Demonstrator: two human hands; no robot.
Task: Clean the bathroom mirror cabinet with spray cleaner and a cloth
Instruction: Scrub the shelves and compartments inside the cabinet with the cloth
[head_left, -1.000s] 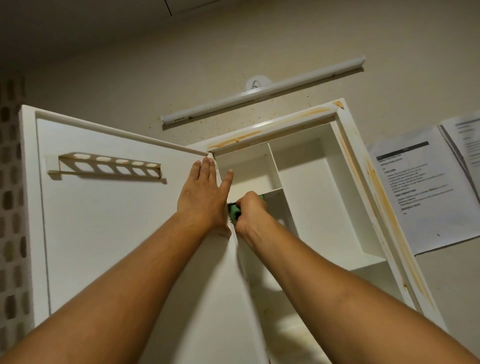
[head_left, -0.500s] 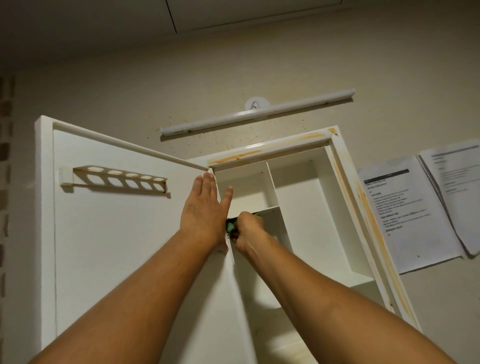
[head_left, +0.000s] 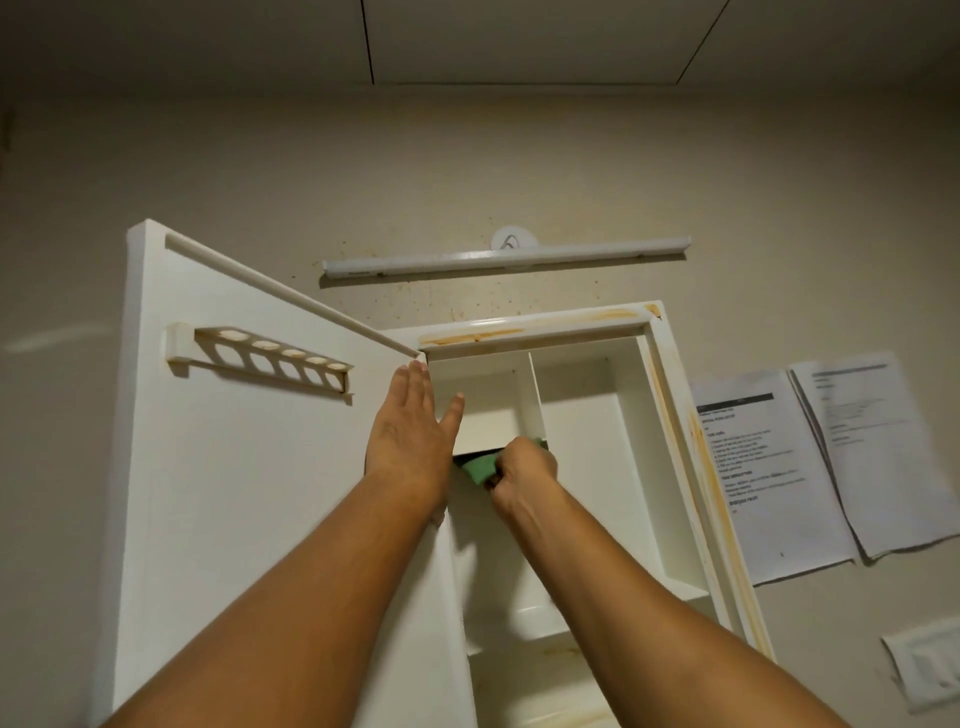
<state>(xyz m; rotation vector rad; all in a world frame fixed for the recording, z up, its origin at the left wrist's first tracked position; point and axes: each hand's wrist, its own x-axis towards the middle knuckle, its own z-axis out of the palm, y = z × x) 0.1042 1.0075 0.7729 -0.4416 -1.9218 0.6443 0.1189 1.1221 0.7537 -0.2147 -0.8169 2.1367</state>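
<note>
Left hand lay flat, straight-fingered, on the open door while the right hand, at its three o'clock, gripped the green cloth against a shelf inside the cabinet: interior wiping looked underway, and the stained top rim at twelve o'clock would demand a higher reach.

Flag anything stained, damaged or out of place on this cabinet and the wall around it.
Orange-brown streaks run along the top rail of the white wall cabinet and down its right frame edge, like rust or old residue. Dark specks dot the beige wall just below the white tube light. Nothing looks broken.
</note>
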